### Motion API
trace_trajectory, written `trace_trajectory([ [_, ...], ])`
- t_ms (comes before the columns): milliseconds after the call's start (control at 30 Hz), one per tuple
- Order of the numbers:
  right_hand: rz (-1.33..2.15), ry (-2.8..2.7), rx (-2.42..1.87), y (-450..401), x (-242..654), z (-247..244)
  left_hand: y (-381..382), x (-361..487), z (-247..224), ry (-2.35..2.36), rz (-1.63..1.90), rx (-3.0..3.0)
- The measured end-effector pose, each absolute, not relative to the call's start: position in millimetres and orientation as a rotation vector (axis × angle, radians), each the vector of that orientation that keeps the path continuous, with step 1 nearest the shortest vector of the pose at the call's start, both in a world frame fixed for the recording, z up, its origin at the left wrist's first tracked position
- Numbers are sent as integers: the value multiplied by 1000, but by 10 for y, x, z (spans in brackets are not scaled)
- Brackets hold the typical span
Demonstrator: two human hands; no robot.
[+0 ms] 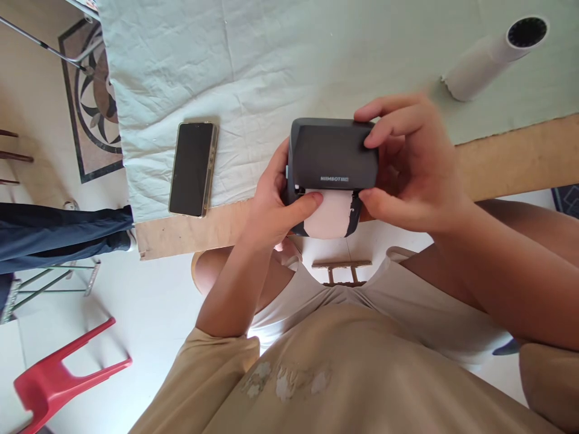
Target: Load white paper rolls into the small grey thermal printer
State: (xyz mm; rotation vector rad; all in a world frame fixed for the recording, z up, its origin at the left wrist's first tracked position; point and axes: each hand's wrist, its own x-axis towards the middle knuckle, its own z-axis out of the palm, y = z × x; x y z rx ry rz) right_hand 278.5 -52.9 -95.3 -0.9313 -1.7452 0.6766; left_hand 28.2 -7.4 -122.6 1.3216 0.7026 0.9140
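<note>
A dark grey label printer (335, 154), marked NIIMBOT, is held up near the front edge of the table. White label paper (332, 214) shows at its front, below the lid. My left hand (283, 202) grips the printer's left side, its thumb lying on the paper. At the right side, my right hand (407, 163) has its thumb at the lower corner of the lid and its fingers at the upper right edge. The fingers of the right hand are bent around that side and slightly blurred.
On the pale cloth (253, 72) to the left lies a phone (193, 169) in a clear case. A white cylindrical object (484, 63) with a dark round end is at the far right. Below left are a red plastic stool (58, 380) and another person's dark trouser leg (63, 235).
</note>
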Motion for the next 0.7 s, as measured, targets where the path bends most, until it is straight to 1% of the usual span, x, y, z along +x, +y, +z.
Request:
trace_trajectory([
  [167, 608, -1789, -976, -574, 2765, -927, -36, 286, -1211, 757, 879, 1313],
  [567, 644, -1773, -1021, -587, 2751, -931, -113, 284, -1105, 771, 846, 1272],
  [700, 638, -1792, -955, -583, 2747, -928, -131, 281, -1031, 776, 866, 1264],
])
